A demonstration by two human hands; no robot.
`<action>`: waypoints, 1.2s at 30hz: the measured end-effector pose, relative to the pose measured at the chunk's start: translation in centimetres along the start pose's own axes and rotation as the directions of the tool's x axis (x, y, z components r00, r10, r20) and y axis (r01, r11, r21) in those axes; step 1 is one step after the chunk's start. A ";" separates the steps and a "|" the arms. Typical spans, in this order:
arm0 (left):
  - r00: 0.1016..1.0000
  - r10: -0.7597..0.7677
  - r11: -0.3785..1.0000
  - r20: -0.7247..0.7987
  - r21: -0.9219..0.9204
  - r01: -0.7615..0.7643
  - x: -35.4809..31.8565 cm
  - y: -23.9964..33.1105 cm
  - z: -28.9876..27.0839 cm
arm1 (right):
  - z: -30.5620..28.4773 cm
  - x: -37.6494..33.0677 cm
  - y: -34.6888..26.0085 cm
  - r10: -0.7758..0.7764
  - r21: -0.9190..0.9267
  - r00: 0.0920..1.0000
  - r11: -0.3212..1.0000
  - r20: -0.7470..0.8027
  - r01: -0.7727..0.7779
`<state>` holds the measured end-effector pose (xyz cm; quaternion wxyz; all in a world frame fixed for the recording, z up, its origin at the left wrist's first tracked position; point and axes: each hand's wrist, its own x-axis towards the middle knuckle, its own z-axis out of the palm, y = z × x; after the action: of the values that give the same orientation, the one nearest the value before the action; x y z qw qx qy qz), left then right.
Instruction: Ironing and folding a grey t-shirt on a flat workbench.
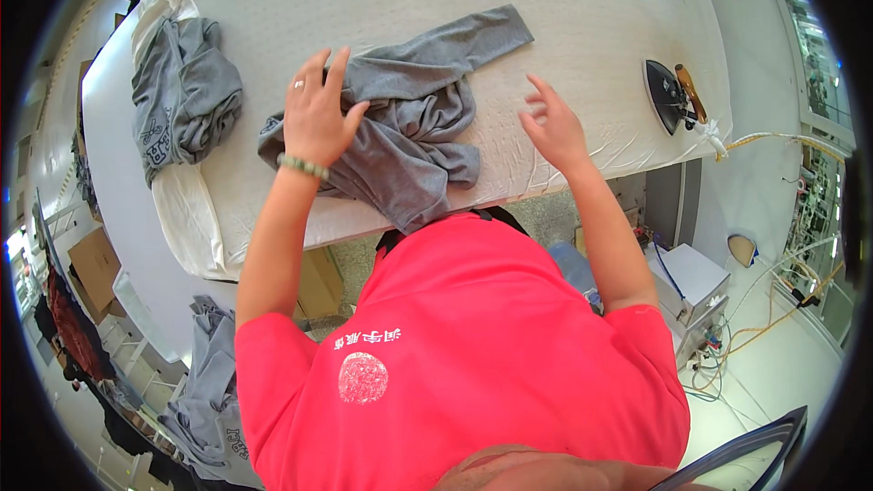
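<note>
The fingers (311,73) of the left hand (316,120) are released, extended and slightly parted, with the thumb well out to the side; they pinch nothing. The hand lies palm down over the left part of a crumpled grey garment (400,141), though how firmly it touches the cloth cannot be told. The fingers of the right hand (557,134) are loosely bent and released too, holding nothing, the index stretched furthest; this hand is apart from the garment, to its right, above the bench (627,27).

A ring (298,85) sits on a left finger and a beaded band (305,165) circles the left wrist. Both forearms reach up and forward from the short sleeves of a red shirt (491,345), spread wide on either side of the body.

The garment rests on the pale, cloth-covered bench, in folds, one sleeve laid out toward the upper right and its lower end at the near edge, close to the shirt. Well to its left lies a second grey garment (186,95), bunched and printed. At the right end of the bench an iron (668,95) rests with its dark plate toward the left, a pale hose (787,138) running off behind it
</note>
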<state>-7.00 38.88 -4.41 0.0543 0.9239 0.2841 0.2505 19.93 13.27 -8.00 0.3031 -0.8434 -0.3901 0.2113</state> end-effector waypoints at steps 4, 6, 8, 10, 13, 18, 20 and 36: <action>0.722 -0.309 0.941 0.619 0.090 0.325 -0.4 -6.3 3.1 | 4.7 1.7 -3.9 -0.116 -0.080 0.972 0.988 0.205 0.135; 0.763 -0.543 0.563 0.351 -0.522 0.641 0.8 -7.8 1.3 | 5.7 -1.5 -8.1 -0.341 0.006 0.879 0.933 0.334 0.360; 0.688 -0.644 0.251 0.336 -0.756 0.604 1.9 -7.4 -0.8 | 7.4 -3.4 -8.9 -0.515 0.042 0.785 0.844 0.345 0.535; 0.606 -0.718 -0.069 0.344 -0.901 0.429 3.8 -6.3 -3.4 | 10.2 -3.4 -7.1 -0.508 -0.085 0.697 0.775 0.505 0.626; 0.436 -0.900 0.132 0.015 -0.943 0.305 4.8 -4.9 -8.0 | 6.5 -1.0 -8.5 -0.442 0.015 0.696 0.849 0.566 0.528; 0.342 -0.839 0.479 -0.423 -0.872 0.096 8.7 3.5 -18.4 | -8.0 0.7 -9.3 -0.376 0.707 0.818 0.705 0.435 -0.052; 0.381 -0.760 0.596 -0.527 -0.799 0.083 10.3 7.0 -17.5 | -12.2 1.6 -5.4 -0.377 0.854 0.871 0.513 0.316 -0.088; 0.913 0.198 0.980 0.357 -0.077 -0.183 3.1 23.0 14.5 | -21.3 2.8 18.3 -0.541 -0.311 0.833 0.777 0.115 0.547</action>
<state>13.88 22.05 -10.08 0.1003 0.9761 0.1724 0.0857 43.94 -1.28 -5.19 0.2013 -0.7312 -0.6495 0.0542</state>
